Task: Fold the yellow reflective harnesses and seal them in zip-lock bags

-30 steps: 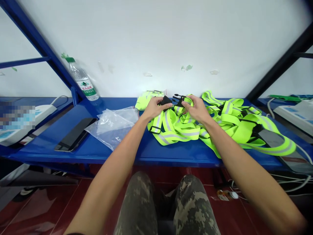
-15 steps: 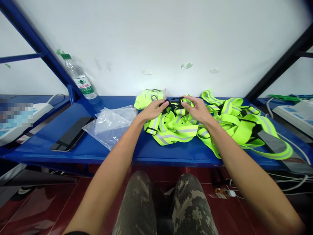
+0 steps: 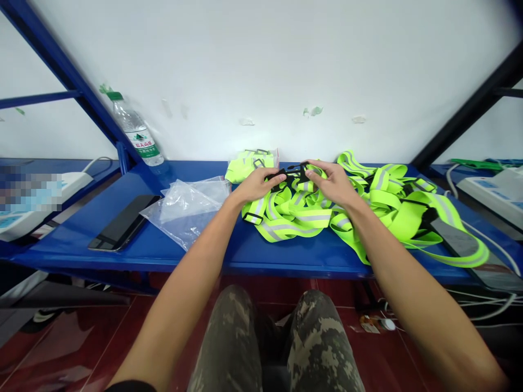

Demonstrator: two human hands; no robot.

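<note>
Neon yellow-green straps [image 3: 302,218] with grey reflective stripes lie in a loose heap on the blue table [image 3: 261,260]. Over the heap's back edge, my left hand [image 3: 260,184] pinches one black buckle part between thumb and fingers. Facing it, my right hand [image 3: 330,181] is closed on another black buckle part [image 3: 304,172] with the strap attached. The two parts are close together, end to end; whether they touch is too small to tell. A bagged folded strap [image 3: 249,165] sits just behind my left hand. More tangled straps [image 3: 388,201] spread to the right.
Clear plastic bags [image 3: 183,209] and a black phone [image 3: 122,223] lie on the left. A water bottle [image 3: 141,136] leans against the wall. Another dark phone [image 3: 490,261] is partly under the straps at right. White power strips [image 3: 494,197] and cables flank the table.
The black buckle parts between my hands now show more clearly, and my left thumb points more toward the right. The view has shifted slightly; the straps lie much as before.
</note>
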